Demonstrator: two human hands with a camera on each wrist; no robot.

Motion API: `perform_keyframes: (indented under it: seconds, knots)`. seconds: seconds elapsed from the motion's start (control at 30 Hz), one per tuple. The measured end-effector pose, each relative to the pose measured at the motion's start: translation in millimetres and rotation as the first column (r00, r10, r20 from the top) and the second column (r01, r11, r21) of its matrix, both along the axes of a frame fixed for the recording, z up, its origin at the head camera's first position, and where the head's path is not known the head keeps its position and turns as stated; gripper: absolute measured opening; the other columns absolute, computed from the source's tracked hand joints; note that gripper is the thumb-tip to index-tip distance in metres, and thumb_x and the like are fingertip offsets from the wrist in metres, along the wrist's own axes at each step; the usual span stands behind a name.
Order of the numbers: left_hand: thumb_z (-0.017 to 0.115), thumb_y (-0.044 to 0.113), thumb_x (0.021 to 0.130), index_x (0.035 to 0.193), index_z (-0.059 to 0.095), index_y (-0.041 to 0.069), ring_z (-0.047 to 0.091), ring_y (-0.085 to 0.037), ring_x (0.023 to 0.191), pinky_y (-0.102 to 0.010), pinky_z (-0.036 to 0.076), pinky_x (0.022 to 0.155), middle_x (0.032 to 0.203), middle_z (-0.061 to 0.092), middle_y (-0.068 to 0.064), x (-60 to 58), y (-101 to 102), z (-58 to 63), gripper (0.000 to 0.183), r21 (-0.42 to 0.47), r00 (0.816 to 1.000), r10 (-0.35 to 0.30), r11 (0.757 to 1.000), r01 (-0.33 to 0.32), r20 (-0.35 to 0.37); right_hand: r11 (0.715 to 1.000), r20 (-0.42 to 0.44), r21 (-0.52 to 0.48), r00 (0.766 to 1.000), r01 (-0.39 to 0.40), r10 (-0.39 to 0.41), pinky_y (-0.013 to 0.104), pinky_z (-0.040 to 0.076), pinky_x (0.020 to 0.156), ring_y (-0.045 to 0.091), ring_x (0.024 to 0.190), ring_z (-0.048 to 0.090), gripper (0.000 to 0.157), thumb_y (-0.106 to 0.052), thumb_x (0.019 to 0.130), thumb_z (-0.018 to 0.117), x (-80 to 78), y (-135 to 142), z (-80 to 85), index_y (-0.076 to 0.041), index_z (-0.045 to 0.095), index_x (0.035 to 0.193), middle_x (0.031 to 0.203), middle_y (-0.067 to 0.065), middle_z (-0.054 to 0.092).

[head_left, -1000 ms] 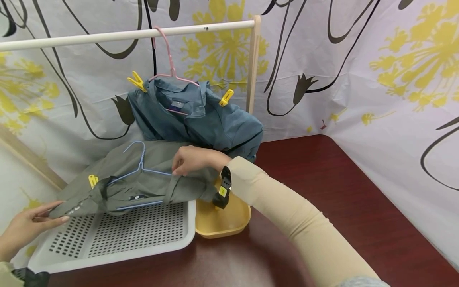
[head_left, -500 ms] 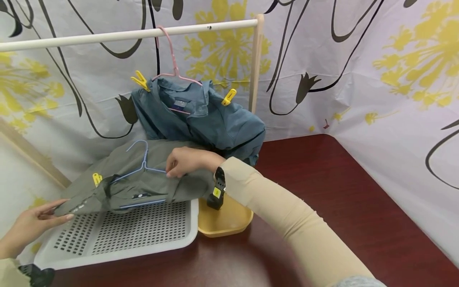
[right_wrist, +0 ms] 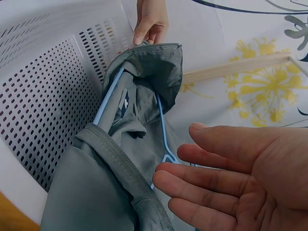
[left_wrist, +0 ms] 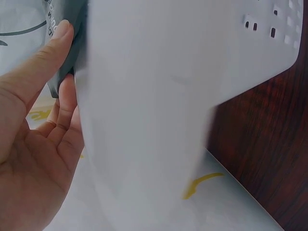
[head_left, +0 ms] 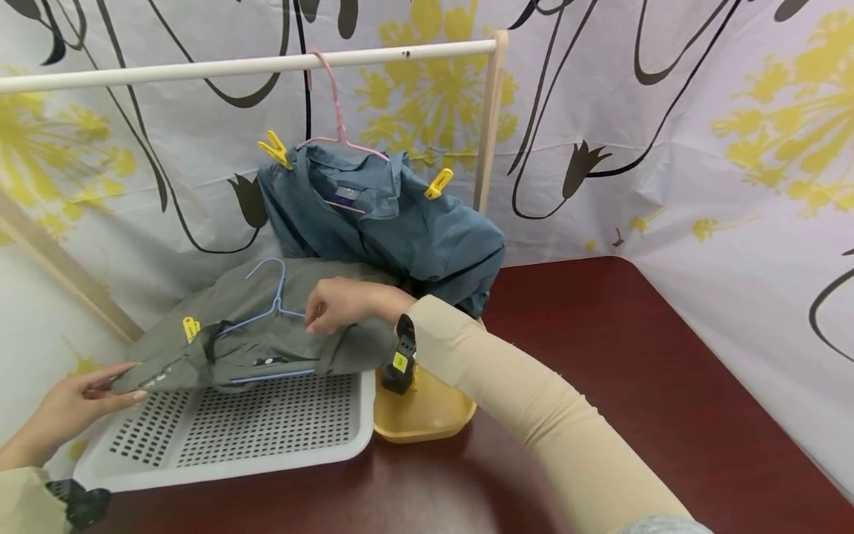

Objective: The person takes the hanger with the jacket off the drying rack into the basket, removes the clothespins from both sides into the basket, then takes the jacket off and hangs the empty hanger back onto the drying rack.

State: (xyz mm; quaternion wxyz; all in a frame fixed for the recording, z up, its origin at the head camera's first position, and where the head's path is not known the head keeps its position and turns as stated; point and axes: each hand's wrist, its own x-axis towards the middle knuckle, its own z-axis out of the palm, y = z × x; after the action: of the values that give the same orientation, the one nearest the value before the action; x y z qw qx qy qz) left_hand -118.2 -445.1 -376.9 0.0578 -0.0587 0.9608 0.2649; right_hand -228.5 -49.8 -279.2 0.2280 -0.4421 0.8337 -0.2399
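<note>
A grey-green shirt point(head_left: 363, 348) lies over the back of the white basket. Inside its neck is a light blue hanger point(head_left: 277, 302), hook upward, and a yellow clothespin point(head_left: 191, 328) stands on the shirt's left side. My left hand point(head_left: 73, 404) pinches the shirt's left edge between thumb and fingers, as the left wrist view also shows. Over the hanger's right arm hovers my right hand point(head_left: 347, 300). In the right wrist view that hand point(right_wrist: 216, 178) has loosely bent, spread fingers with nothing between them; the hanger's lower bar point(right_wrist: 109, 96) runs across the shirt's neck.
The perforated white basket point(head_left: 267, 423) stands beside a yellow tray point(head_left: 427, 415), partly behind my right wrist. A blue shirt point(head_left: 414, 230) with yellow clothespins hangs by a pink hanger point(head_left: 340, 133) from a white rod point(head_left: 200, 69). The dark red table point(head_left: 567, 311) extends right.
My right hand has shifted left along the hanger's arm toward its hook, and its fingers have come off the shirt. The left hand keeps its pinch. The head view has turned slightly left.
</note>
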Motion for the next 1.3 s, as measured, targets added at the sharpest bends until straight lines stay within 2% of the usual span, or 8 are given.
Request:
perform_keyframes:
  seconds: [0.3,0.43,0.57,0.67,0.87,1.0,1.1,1.3]
  knots:
    - [0.06,0.046,0.086,0.137,0.03,-0.008,0.051,-0.047,0.093,-0.047,0.048,0.061,0.125,0.03,-0.043,-4.5,-3.8,-4.7,0.081,-0.019,1.0,0.007,1.0,-0.007,-0.003,1.0,-0.001,-0.003,1.0,0.004,-0.004,0.016,0.048,0.068,0.009,0.075,0.062,0.021,-0.016,0.089,0.062,-1.7,-4.8,1.2,-0.005,0.067,0.107,0.093,0.0,0.067]
    - [0.06,0.046,0.086,0.138,0.03,-0.008,0.052,-0.044,0.091,-0.047,0.049,0.061,0.125,0.029,-0.043,-2.4,-3.5,-3.1,0.08,-0.025,1.0,-0.004,1.0,0.004,-0.006,1.0,-0.008,-0.012,1.0,-0.013,0.013,0.016,0.047,0.068,0.011,0.074,0.061,0.021,-0.015,0.089,0.061,-2.3,-10.3,2.9,-0.004,0.067,0.106,0.087,0.003,0.067]
    - [0.063,0.042,0.085,0.133,0.034,-0.013,0.056,-0.037,0.084,-0.044,0.049,0.059,0.117,0.04,-0.041,-1.0,0.5,-2.0,0.078,-0.035,0.999,-0.002,0.999,0.001,-0.038,0.999,-0.011,-0.03,0.999,-0.043,0.043,0.015,0.046,0.068,0.017,0.075,0.061,0.02,-0.013,0.09,0.06,-4.1,-17.4,6.4,-0.002,0.067,0.104,0.084,0.011,0.067]
    - [0.064,0.041,0.084,0.131,0.035,-0.014,0.057,-0.032,0.08,-0.042,0.049,0.057,0.109,0.047,-0.038,0.0,1.8,-1.4,0.078,-0.038,0.999,0.009,0.999,-0.011,-0.038,0.998,-0.013,-0.036,0.998,-0.06,0.059,0.016,0.046,0.068,0.018,0.076,0.062,0.019,-0.013,0.09,0.06,-5.2,-24.6,8.6,-0.002,0.067,0.104,0.086,0.011,0.067]
    - [0.061,0.047,0.085,0.135,0.03,-0.012,0.055,-0.04,0.086,-0.043,0.048,0.059,0.11,0.046,-0.039,-3.5,1.0,1.6,0.083,-0.039,1.0,0.016,0.999,-0.016,0.006,0.999,-0.011,-0.011,0.999,-0.046,0.046,0.015,0.046,0.069,0.013,0.077,0.063,0.021,-0.016,0.09,0.06,-7.5,-38.2,11.0,-0.005,0.067,0.106,0.089,0.002,0.067]
    - [0.062,0.045,0.084,0.133,0.034,-0.012,0.056,-0.033,0.08,-0.041,0.048,0.056,0.102,0.053,-0.033,-7.0,1.2,-0.3,0.08,-0.042,0.999,0.013,0.999,-0.015,-0.034,0.999,0.009,-0.011,0.999,-0.036,0.036,0.015,0.048,0.068,0.011,0.076,0.063,0.018,-0.015,0.09,0.06,-10.3,-44.5,12.5,-0.005,0.068,0.104,0.089,-0.001,0.065]
    - [0.063,0.044,0.084,0.133,0.035,-0.011,0.056,-0.032,0.08,-0.041,0.048,0.056,0.105,0.051,-0.035,-7.0,1.2,-1.8,0.078,-0.043,0.999,0.005,0.999,-0.007,-0.053,0.999,0.008,-0.017,0.999,-0.045,0.045,0.015,0.048,0.067,0.01,0.076,0.063,0.017,-0.015,0.09,0.06,-11.9,-50.3,13.2,-0.006,0.068,0.103,0.089,-0.001,0.065]
    - [0.064,0.043,0.084,0.133,0.035,-0.012,0.056,-0.031,0.079,-0.041,0.048,0.056,0.101,0.053,-0.032,-2.7,-0.3,-1.1,0.078,-0.043,0.999,0.014,0.999,-0.015,-0.034,0.997,0.016,-0.023,0.997,-0.074,0.074,0.013,0.048,0.067,0.01,0.078,0.063,0.018,-0.015,0.09,0.06,-12.9,-65.6,11.1,-0.005,0.068,0.103,0.094,-0.001,0.064]
